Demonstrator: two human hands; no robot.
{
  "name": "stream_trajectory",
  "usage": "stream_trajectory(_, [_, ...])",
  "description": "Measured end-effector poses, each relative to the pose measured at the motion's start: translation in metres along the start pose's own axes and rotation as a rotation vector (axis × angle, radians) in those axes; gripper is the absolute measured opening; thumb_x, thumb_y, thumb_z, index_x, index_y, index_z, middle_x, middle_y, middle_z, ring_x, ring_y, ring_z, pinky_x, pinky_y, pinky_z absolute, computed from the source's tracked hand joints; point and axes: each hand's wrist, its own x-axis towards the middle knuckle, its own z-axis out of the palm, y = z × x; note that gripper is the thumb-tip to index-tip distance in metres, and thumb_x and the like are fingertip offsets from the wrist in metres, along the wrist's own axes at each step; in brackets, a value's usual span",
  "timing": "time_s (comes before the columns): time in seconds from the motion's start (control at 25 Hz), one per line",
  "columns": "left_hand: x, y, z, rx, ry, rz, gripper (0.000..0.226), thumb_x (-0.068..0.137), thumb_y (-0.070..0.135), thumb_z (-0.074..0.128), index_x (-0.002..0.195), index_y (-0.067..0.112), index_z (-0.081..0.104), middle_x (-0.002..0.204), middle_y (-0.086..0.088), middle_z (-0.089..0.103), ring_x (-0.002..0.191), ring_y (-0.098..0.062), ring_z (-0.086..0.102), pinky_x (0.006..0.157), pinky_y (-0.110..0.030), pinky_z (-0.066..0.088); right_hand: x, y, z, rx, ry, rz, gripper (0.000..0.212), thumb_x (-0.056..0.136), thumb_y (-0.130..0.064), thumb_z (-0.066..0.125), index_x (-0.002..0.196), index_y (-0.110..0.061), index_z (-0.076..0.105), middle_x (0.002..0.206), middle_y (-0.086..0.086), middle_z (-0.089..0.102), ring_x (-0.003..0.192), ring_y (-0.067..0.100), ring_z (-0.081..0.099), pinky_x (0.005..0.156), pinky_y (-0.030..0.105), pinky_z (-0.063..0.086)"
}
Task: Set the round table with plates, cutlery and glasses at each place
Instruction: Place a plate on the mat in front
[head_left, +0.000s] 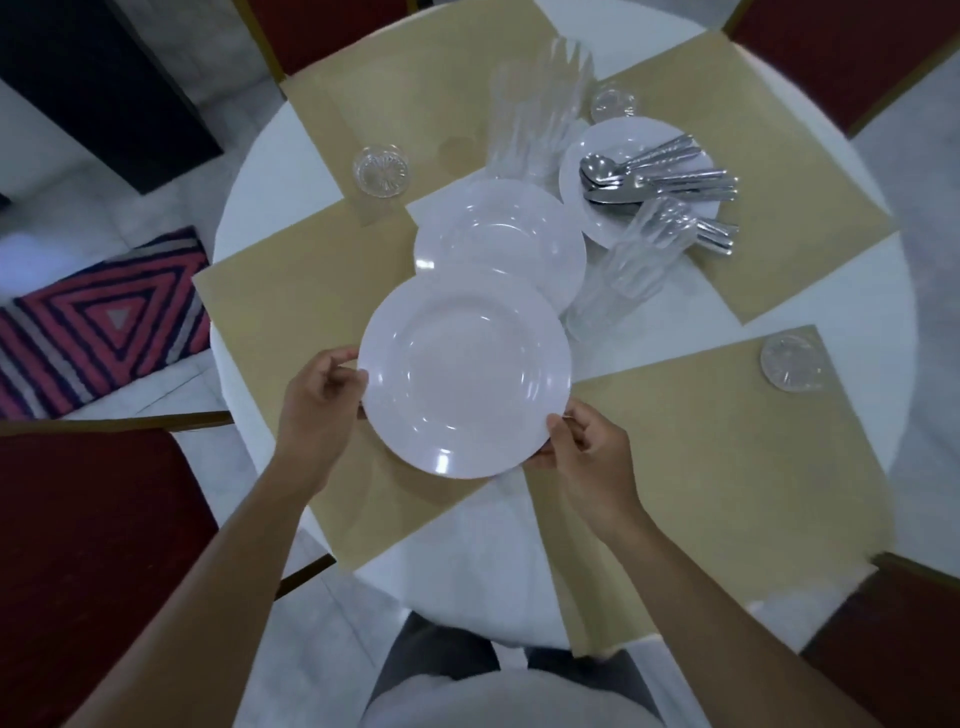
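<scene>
1. Head view gives me both hands on one plate. The left hand pinches its left rim and the right hand pinches its near-right rim.
2. Both sets of fingers are curled narrow onto the rim, thumbs on top. I judge the opposed grip is there to keep the plate level.
3. The plate sits between the fingers and seems lifted. It hides the near edge of the stack just beyond them. I cannot tell how many plates the stack has.
4. Beyond the right fingers, a dish carries the cutlery. Two blurred, leaning columns of glasses stand beside it. I take this middle cluster as the supply, kept within reach of every seat.
5. Tan mats mark the places. The left mat lies under and beyond the left fingers. The right mat lies to the right of the right fingers.
6. A small coaster sits well beyond the left fingers, and another lies far right. I judge they mark where the glasses go.
7. No mat holds a plate yet, so I rate the task as barely begun. This plate looks bound for a near mat on the tabletop.
</scene>
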Motion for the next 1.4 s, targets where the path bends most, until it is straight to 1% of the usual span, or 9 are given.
stream_trajectory(0.12, [-0.045, -0.006, 0.027, 0.108, -0.054, 0.017, 0.024, 0.092, 0.013, 0.063, 0.111, 0.027, 0.066, 0.083, 0.004, 0.071, 0.079, -0.018, 0.071, 0.065, -0.02, 0.056, -0.029, 0.024, -0.043, -0.037, 0.068, -0.026, 0.029, 0.103, -0.014, 0.052, 0.114, -0.03, 0.073, 0.092, 0.0, 0.077, 0.087, 0.023, 0.075, 0.082, 0.049, 0.062])
stream_trajectory(0.32, [-0.101, -0.027, 0.122, 0.179, -0.175, -0.008, 0.024, 0.091, 0.009, 0.065, 0.114, 0.018, 0.065, 0.085, -0.002, 0.071, 0.078, -0.022, 0.073, 0.069, -0.033, 0.062, -0.055, 0.072, -0.137, -0.133, 0.359, 0.061, 0.018, 0.1, -0.023, 0.058, 0.097, -0.029, 0.075, 0.08, -0.003, 0.068, 0.078, 0.023, 0.067, 0.077, 0.049, 0.06])
stream_trajectory(0.44, [-0.128, -0.029, 0.182, 0.171, -0.241, -0.025, 0.022, 0.091, 0.007, 0.064, 0.108, 0.021, 0.065, 0.084, -0.002, 0.071, 0.077, -0.02, 0.071, 0.073, -0.041, 0.062, -0.056, 0.095, -0.192, -0.138, 0.456, 0.117, 0.019, 0.1, -0.026, 0.061, 0.111, -0.02, 0.075, 0.089, -0.009, 0.067, 0.088, 0.013, 0.068, 0.082, 0.035, 0.059])
stream_trajectory(0.68, [-0.154, -0.028, 0.252, 0.167, -0.275, -0.073, 0.019, 0.092, 0.006, 0.062, 0.107, 0.016, 0.063, 0.086, -0.005, 0.07, 0.083, -0.022, 0.071, 0.075, -0.036, 0.061, -0.045, 0.115, -0.26, -0.233, 0.447, 0.114, 0.031, 0.1, -0.026, 0.061, 0.127, -0.014, 0.069, 0.098, -0.019, 0.064, 0.093, -0.005, 0.06, 0.077, 0.008, 0.043])
stream_trajectory(0.8, [-0.159, -0.028, 0.268, 0.164, -0.269, -0.086, 0.019, 0.093, 0.005, 0.061, 0.108, 0.016, 0.063, 0.088, -0.007, 0.071, 0.08, -0.021, 0.071, 0.072, -0.032, 0.061, -0.036, 0.118, -0.277, -0.261, 0.447, 0.103, 0.032, 0.1, -0.024, 0.061, 0.129, -0.012, 0.067, 0.098, -0.018, 0.063, 0.092, -0.007, 0.058, 0.084, 0.009, 0.047])
stream_trajectory(0.96, [-0.163, -0.032, 0.278, 0.205, -0.247, -0.096, 0.019, 0.092, 0.011, 0.061, 0.102, 0.027, 0.061, 0.088, -0.003, 0.07, 0.08, -0.019, 0.07, 0.079, -0.039, 0.06, -0.027, 0.118, -0.288, -0.27, 0.423, 0.101, 0.03, 0.1, -0.025, 0.062, 0.127, -0.014, 0.069, 0.099, -0.017, 0.065, 0.093, -0.005, 0.06, 0.077, 0.007, 0.044])
stream_trajectory(1.08, [-0.164, -0.03, 0.279, 0.242, -0.24, -0.107, 0.025, 0.089, 0.009, 0.06, 0.106, 0.028, 0.06, 0.093, 0.005, 0.069, 0.087, -0.011, 0.067, 0.078, -0.021, 0.055, -0.023, 0.113, -0.289, -0.23, 0.421, 0.127, 0.027, 0.098, -0.027, 0.063, 0.123, -0.019, 0.071, 0.101, -0.016, 0.066, 0.093, -0.001, 0.061, 0.084, 0.022, 0.054])
stream_trajectory(1.16, [-0.161, -0.022, 0.279, 0.271, -0.207, -0.044, 0.036, 0.088, 0.005, 0.056, 0.118, 0.023, 0.059, 0.101, 0.01, 0.066, 0.09, -0.001, 0.063, 0.074, -0.007, 0.047, -0.019, 0.105, -0.291, -0.182, 0.48, 0.163, 0.026, 0.096, -0.028, 0.064, 0.121, -0.024, 0.07, 0.103, -0.017, 0.065, 0.093, -0.002, 0.059, 0.076, 0.02, 0.051])
stream_trajectory(1.4, [-0.125, 0.034, 0.313, 0.172, -0.189, 0.188, 0.028, 0.096, 0.011, 0.054, 0.119, 0.021, 0.065, 0.111, 0.01, 0.063, 0.095, 0.006, 0.06, 0.081, -0.006, 0.046, 0.009, 0.065, -0.294, -0.151, 0.587, 0.059, 0.02, 0.095, -0.019, 0.063, 0.109, -0.03, 0.071, 0.103, -0.011, 0.066, 0.087, 0.004, 0.06, 0.069, 0.019, 0.046])
